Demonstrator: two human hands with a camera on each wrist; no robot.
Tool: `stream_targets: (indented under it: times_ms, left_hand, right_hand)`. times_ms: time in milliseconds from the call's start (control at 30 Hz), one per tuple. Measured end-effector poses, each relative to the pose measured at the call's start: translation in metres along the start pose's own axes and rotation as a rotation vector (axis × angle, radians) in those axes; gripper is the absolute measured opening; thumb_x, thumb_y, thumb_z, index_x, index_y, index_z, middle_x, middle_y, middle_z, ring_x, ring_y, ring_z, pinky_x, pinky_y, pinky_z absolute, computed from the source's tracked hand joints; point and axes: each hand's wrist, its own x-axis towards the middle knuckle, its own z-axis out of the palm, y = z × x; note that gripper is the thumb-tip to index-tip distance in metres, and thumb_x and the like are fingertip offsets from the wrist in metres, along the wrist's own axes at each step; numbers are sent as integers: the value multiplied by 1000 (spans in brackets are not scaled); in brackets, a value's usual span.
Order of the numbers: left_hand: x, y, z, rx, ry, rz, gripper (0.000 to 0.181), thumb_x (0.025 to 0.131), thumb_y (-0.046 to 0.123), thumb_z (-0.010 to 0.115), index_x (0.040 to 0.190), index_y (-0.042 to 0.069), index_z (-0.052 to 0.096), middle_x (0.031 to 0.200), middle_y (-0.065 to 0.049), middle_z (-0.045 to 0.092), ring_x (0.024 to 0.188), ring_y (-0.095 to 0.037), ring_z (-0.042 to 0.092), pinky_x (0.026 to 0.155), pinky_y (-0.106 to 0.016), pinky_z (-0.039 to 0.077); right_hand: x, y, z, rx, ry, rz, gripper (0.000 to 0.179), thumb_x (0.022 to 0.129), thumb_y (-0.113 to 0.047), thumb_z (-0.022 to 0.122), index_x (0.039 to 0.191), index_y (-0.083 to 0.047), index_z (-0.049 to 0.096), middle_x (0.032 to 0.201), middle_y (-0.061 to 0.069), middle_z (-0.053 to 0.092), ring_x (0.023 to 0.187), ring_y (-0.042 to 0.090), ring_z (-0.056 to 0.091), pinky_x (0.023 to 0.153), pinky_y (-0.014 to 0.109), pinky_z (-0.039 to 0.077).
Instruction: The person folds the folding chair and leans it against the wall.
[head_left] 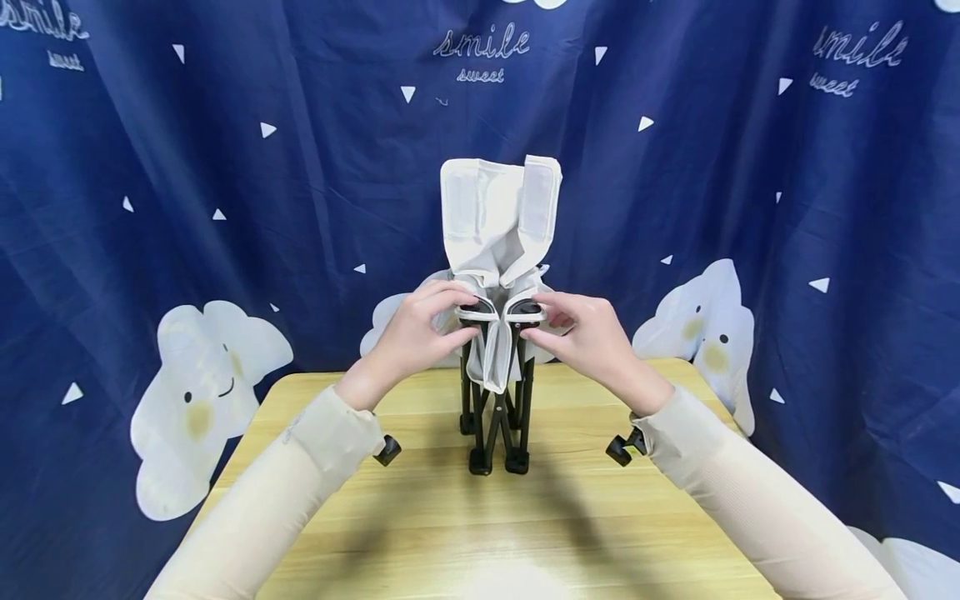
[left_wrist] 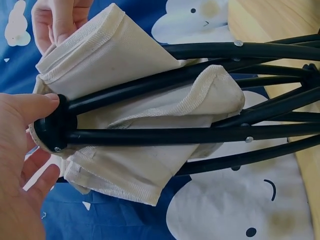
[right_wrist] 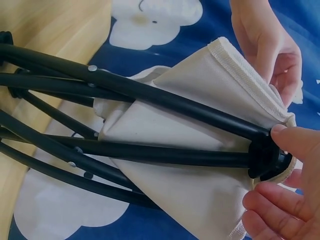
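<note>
A folded folding stool (head_left: 498, 358) with black crossed tube legs and white fabric stands between the two hands, its feet at the wooden tabletop. Two white flaps (head_left: 538, 200) of its fabric rise at the back. My left hand (head_left: 427, 325) grips the left top corner, thumb on the black corner joint (left_wrist: 56, 125) and fingers behind it. At the opposite side, the right hand (head_left: 581, 329) pinches the right corner joint (right_wrist: 266, 155), thumb above and fingers below. The white fabric (left_wrist: 117, 65) hangs folded between the tubes in both wrist views.
Under the stool lies a light wooden table (head_left: 420, 533). Close behind its back edge hangs a dark blue curtain (head_left: 337, 208) printed with clouds and triangles. Small black devices (head_left: 388, 450) are strapped at both wrists, below the sleeves.
</note>
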Motion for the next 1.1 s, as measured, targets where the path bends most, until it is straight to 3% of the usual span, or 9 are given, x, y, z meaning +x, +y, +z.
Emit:
stream_targets:
  times_ms: [233,533,900,1100]
  left_hand:
    - [-8,-2,-4,25,28,-10,36,80,1,93,113,-1,79,118,-16,79,116,-35,72,104,-47,58]
    - [-19,-9,-9,35,64,-30,34,79,5,95,106,0,75,102,-14,77,87,-27,68,74,-41,59]
    - [-34,-12,-7,17,28,-79,29,80,1,93,104,-2,76,98,-17,78,87,-34,70,74,-38,60]
    - [-42,-13,-4,9,0,-117,29,81,3,92,105,0,76,100,-15,78,90,-31,72,76,-40,61]
  right_hand:
    - [-5,0,-4,23,4,27,35,83,-5,91,114,3,77,83,14,78,72,32,77,69,46,65]
    - [-10,2,-4,35,16,82,29,82,-9,93,102,-1,74,80,11,74,66,22,71,63,41,61]
    - [-17,9,0,31,11,138,25,82,-11,94,94,-3,73,79,10,71,66,20,69,63,32,59]
    - [-21,11,3,31,-5,144,24,83,-10,93,91,-4,71,77,9,71,65,20,69,63,18,53]
